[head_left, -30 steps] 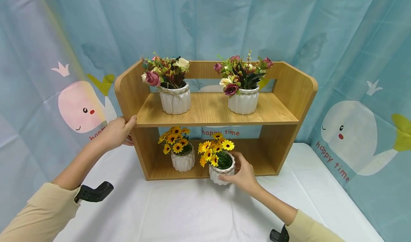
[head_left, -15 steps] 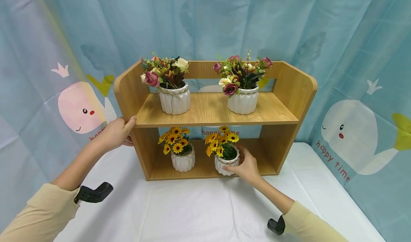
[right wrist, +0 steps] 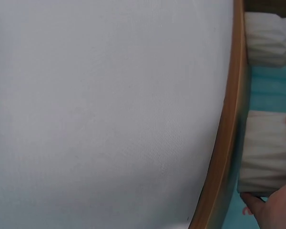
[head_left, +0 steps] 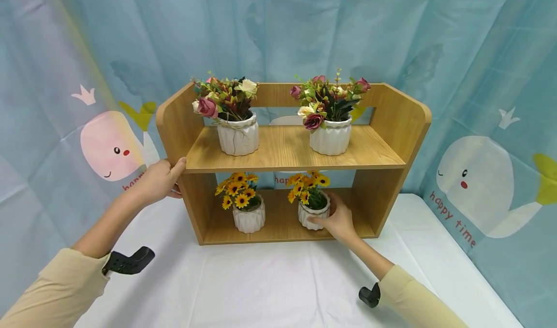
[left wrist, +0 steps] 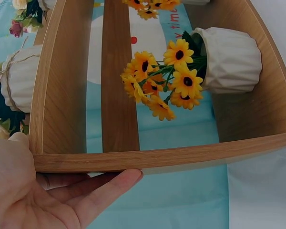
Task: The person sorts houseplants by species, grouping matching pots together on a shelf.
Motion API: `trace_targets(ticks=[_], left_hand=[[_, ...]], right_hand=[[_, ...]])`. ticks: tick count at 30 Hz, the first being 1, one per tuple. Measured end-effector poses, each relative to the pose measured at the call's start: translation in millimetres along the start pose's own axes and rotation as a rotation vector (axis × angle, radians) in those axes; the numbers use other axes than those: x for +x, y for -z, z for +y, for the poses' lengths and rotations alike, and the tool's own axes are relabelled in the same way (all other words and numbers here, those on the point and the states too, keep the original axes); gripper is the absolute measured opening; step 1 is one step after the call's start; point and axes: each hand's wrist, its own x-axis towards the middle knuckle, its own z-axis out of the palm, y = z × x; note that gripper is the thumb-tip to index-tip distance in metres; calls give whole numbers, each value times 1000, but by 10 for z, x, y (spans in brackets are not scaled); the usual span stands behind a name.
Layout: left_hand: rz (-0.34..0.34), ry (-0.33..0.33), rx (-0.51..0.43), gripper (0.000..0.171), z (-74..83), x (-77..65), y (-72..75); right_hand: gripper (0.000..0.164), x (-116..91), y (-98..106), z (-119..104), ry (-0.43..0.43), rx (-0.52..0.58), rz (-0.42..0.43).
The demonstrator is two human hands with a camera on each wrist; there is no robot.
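Note:
My right hand (head_left: pixel 341 220) grips a white ribbed flowerpot (head_left: pixel 311 216) with yellow artificial sunflowers, thumb at its front and fingers round its right side. It is upright at the right of the lower level of a two-tier wooden shelf (head_left: pixel 296 161). In the right wrist view, fingers (right wrist: pixel 282 207) show at the pot's edge. My left hand (head_left: pixel 160 180) holds the shelf's left side panel, thumb at the front edge by the middle board, other fingers (left wrist: pixel 107 191) along the outer face. A second sunflower pot (head_left: pixel 249 217) stands on the lower level, left of the held one.
On the upper level stand two white pots of mixed roses, one at left (head_left: pixel 237 135) and one at right (head_left: pixel 330 137). A white cloth (head_left: pixel 261 284) covers the table in front of the shelf. Blue patterned curtains (head_left: pixel 304 28) hang behind and at both sides.
My right hand has carried the sunflower pot from the shelf's front edge back and to the right, onto the lower level. My left hand stays on the side panel.

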Motion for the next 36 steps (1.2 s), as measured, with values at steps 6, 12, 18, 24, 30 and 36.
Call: trace_targets(ticks=[6, 12, 18, 24, 30, 36], left_hand=[[-4, 7, -2, 68, 4, 5, -9], [0, 3, 1, 68, 6, -7, -12], [21, -1, 1, 68, 23, -15, -27], [53, -23, 16, 65, 3, -15, -37], [146, -51, 143, 67, -22, -13, -69], [237, -95, 241, 68, -74, -70, -105]], right_hand=[[86, 32, 19, 69, -13, -17, 22], [86, 18, 34, 108, -12, 4, 15], [88, -2, 84, 133, -39, -11, -26], [92, -33, 105, 144, -38, -11, -56], [98, -121, 160, 144, -20, -11, -62], [94, -225, 274, 103, -39, 15, -79]])
